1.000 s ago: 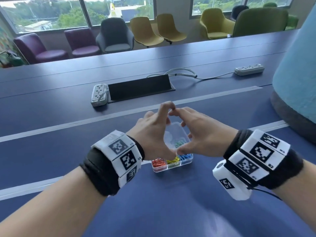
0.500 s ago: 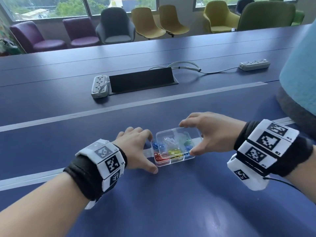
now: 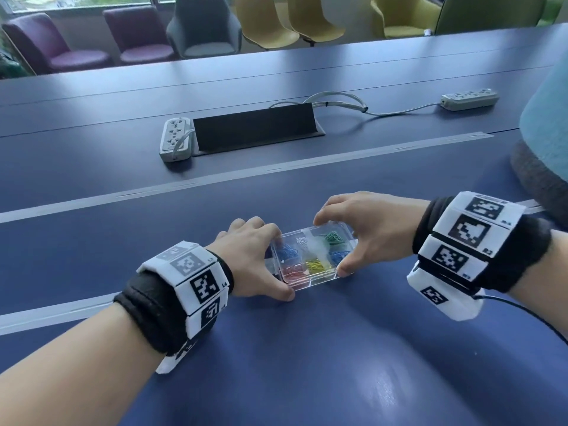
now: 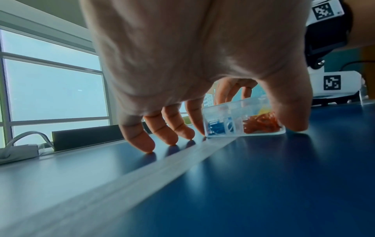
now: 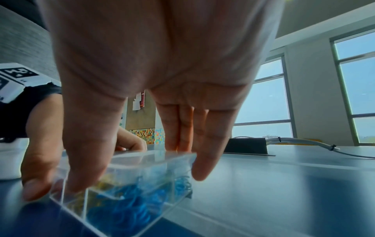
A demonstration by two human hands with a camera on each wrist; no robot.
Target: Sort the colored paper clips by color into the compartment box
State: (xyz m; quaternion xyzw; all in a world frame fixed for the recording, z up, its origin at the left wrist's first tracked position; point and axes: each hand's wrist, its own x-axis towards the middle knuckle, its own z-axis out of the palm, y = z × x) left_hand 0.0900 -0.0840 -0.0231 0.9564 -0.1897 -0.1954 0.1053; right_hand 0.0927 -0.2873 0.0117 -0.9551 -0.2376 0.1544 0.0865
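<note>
Clear compartment box gripped between left hand and right hand

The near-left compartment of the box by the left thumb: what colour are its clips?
Red-orange clips, clearest in the head view.

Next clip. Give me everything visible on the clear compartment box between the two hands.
The compartment box is a small, clear, plastic-looking rectangle, lying flat on the blue table. Dividers split it into two rows of three cells, holding dark blue, silver and green clips behind, red, yellow and light blue in front. The left hand grips its left end, the right hand its right end. Glare hides whether a lid covers it.
</note>
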